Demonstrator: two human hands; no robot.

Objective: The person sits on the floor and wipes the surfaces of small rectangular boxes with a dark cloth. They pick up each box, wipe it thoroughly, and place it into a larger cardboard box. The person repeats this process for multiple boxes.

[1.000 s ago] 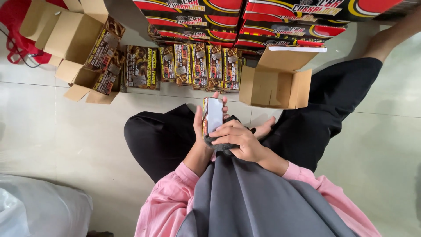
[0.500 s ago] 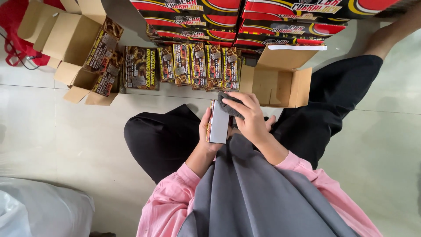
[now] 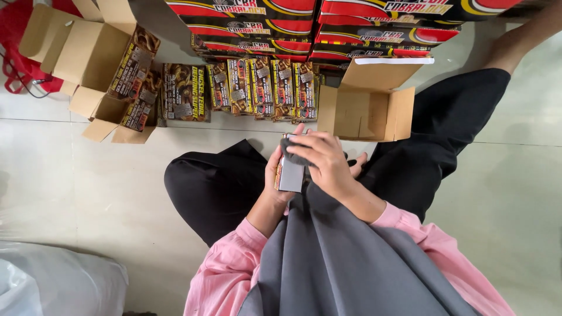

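Head view looks straight down on a person seated on a pale tiled floor, legs in black trousers, pink sleeves and a long grey cloth draped down the front. The left hand grips a small upright box from the side, thumb toward the viewer and fingers wrapped behind it; the box shows a plain pale grey face with a printed brown and yellow edge. The right hand is curled over the top of that box, fingers bent and pressing a dark bunched end of cloth against its upper edge. Both hands are closed, the left around the box, the right on the cloth and box top. The box sits above the lap, between the knees, just in front of the chest.

On the floor ahead, a row of small printed boxes stands side by side on end, touching one another, with 1 broader printed pack at its left end. Right of the row, an open brown carton lies with its flaps spread; its inside looks bare. At far left, another open carton lies tipped on its side, with several printed boxes spilling from its mouth. Behind all of these, large red, black and yellow cartons are stacked. A red bag shows at the upper left corner, and a white plastic sack at the lower left.
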